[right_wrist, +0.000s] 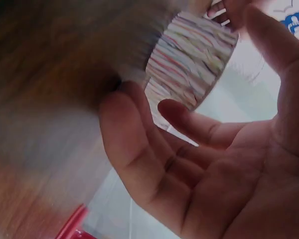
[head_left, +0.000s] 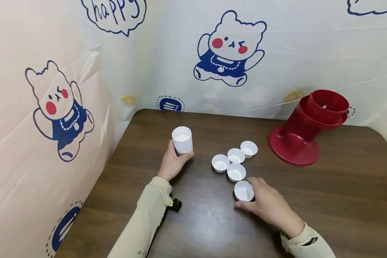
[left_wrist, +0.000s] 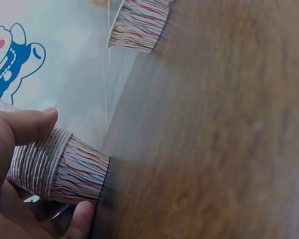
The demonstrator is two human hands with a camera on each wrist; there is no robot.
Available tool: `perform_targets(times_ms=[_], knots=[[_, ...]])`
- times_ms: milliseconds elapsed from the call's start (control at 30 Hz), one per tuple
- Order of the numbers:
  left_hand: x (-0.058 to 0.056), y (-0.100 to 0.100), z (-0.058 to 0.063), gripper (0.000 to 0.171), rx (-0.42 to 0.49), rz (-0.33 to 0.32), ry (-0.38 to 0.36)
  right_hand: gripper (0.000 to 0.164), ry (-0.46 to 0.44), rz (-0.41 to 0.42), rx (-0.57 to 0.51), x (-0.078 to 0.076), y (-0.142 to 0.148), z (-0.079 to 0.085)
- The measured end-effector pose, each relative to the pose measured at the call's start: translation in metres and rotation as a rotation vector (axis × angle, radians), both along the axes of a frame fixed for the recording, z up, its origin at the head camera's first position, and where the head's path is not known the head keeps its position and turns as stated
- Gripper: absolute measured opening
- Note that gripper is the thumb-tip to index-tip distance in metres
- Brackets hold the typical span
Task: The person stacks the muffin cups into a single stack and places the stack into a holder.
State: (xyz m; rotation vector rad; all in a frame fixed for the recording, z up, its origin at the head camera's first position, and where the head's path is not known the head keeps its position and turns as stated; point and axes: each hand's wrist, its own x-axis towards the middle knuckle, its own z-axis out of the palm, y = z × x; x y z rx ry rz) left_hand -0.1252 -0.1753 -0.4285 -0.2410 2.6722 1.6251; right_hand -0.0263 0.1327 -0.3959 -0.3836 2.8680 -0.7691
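Nearest me, a pale left sleeve (head_left: 140,216) crosses the brown tabletop (head_left: 209,229). The left grip (head_left: 173,164) holds an upright cup stack (head_left: 182,143), mouth up; the right grip (head_left: 271,204) curls round a single white cup (head_left: 244,191), right of the stack and closer to me.

The head view is bright and mostly crisp, with a soft pale glare on the near worktop (head_left: 206,229) and a warmer cast on the left of the backdrop (head_left: 13,36), while both wrist views look dimmer and hazy, wood grain blurred, the right one's fingers (right_wrist: 122,127) shadowed.
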Motion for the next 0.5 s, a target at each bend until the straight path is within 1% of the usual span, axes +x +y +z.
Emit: perform_targets(times_ms=[100,233,333,500], knots=[[0.0,0.0,0.0,0.077,-0.005,-0.001,0.006,0.063,0.044,-0.007,0.026,0.002,-0.003,-0.001],[0.0,0.0,0.0,0.076,-0.013,-0.001,0.01,0.059,0.067,0.003,0.02,0.002,-0.001,0.0],[0.0,0.001,-0.001,0.077,-0.016,-0.002,0.007,0.057,0.065,0.03,-0.015,0.002,0.004,0.003],[-0.001,0.002,-0.001,0.078,-0.013,-0.009,0.006,0.061,0.04,0.078,-0.09,0.0,0.015,0.011]])
